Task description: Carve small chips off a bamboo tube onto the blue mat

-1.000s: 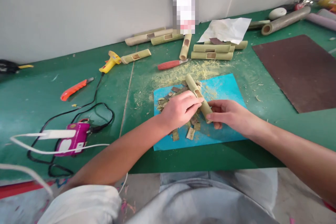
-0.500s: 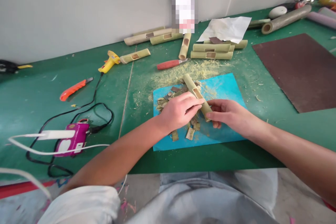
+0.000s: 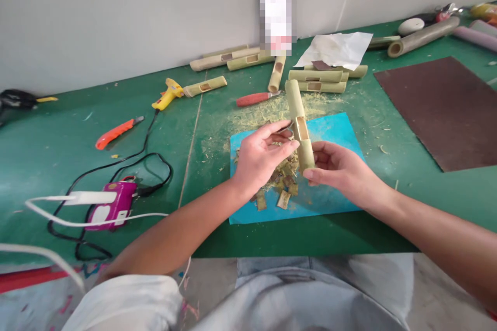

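A pale green bamboo tube [image 3: 295, 101] with a rectangular slot cut in its side is tilted up above a blue sheet [image 3: 337, 191]. My right hand [image 3: 336, 165] grips its lower end between thumb and fingers. My left hand [image 3: 264, 155] is close against the tube's left side, its thumb near the slot. Between its fingertips is a small dark piece of sandpaper [image 3: 286, 128], seen mostly edge-on. Beneath the hands, bamboo chips [image 3: 283, 199] and shavings lie heaped on the blue sheet.
A red-handled knife [image 3: 254, 99], more slotted bamboo tubes [image 3: 318, 86] and a phone [image 3: 275, 15] with a blurred screen stand behind. To the left are an orange cutter [image 3: 116, 134], a yellow glue gun [image 3: 166, 95] and a purple power strip [image 3: 112, 204]. A brown sheet [image 3: 442, 114] lies right.
The bamboo tube has been raised and turned more upright, showing its slot. My left hand has moved off the slot to the tube's left side, its fingers more spread.
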Motion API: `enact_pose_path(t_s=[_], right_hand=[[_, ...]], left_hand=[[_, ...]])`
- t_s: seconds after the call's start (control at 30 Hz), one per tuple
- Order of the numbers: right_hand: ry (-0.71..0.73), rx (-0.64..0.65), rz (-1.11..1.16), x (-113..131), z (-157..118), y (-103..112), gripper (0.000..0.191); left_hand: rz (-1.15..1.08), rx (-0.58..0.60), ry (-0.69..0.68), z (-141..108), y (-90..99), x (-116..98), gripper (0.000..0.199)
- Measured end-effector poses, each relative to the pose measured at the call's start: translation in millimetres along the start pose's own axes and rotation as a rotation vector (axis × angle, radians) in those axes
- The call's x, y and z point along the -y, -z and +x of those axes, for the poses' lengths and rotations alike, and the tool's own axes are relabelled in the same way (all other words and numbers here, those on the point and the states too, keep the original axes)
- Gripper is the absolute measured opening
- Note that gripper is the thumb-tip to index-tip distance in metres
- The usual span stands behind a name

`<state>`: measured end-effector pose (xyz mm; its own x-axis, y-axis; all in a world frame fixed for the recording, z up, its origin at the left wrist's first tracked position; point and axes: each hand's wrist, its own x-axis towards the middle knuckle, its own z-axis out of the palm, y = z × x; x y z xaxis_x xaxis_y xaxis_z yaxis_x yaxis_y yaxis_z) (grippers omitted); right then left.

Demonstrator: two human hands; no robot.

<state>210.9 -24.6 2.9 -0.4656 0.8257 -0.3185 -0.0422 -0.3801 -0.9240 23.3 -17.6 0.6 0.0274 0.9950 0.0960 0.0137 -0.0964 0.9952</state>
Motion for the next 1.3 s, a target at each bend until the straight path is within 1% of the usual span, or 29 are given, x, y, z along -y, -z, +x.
enact_pose_path(t_s=[0.1,0.2,0.33,0.5,0.63,0.77,0.9,0.93,1.0,1.07,1.1,1.17,1.23,1.3], right_hand=[[0.055,-0.028,-0.004,-2,1,0,0.051],[0.095,-0.053,-0.019,-4,1,0,0.056],[0.101,-0.057,-0.043,-6,3,1,0.055],[0.127,-0.046,-0.076,-7,3,-1,0.053],[0.132,-0.045,-0.117,-5,2,-1,0.052],[0.149,-0.052,-0.181,-6,2,-2,0.051],[0.203,-0.047,-0.233,-6,0,-3,0.050],[0.208,-0.055,-0.255,-6,0,-2,0.049],[0.225,-0.114,-0.324,-3,-1,1,0.049],[0.302,-0.210,-0.424,0,-2,6,0.048],[0.379,-0.255,-0.486,2,-2,9,0.047],[0.580,-0.329,-0.641,6,-2,16,0.045],[0.765,-0.396,-0.838,11,-3,23,0.050],[0.873,-0.450,-1.027,15,-4,27,0.058]], left_hand=[[-0.093,-0.013,0.020,-1,-4.6,-2,0.052],[-0.126,0.007,0.043,-2,-6.4,-4,0.054],[-0.146,0.055,0.117,-1,-6.9,-2,0.055],[-0.185,0.026,0.150,-1,-9.0,-1,0.054],[-0.177,0.084,0.138,-1,-10.4,-1,0.052],[-0.140,0.102,0.114,-2,-11.5,-1,0.045],[-0.112,0.111,0.092,-2,-10.9,-1,0.040],[-0.101,0.110,0.089,-1,-9.6,-1,0.041],[-0.067,0.111,0.082,1,-4.8,-4,0.044],[-0.013,0.125,0.068,5,2.8,-10,0.048],[0.026,0.144,0.062,6,7.5,-14,0.049],[0.129,0.204,0.047,10,17.4,-23,0.051],[0.252,0.273,0.028,12,26.7,-30,0.050],[0.372,0.334,-0.008,13,33.6,-37,0.049]])
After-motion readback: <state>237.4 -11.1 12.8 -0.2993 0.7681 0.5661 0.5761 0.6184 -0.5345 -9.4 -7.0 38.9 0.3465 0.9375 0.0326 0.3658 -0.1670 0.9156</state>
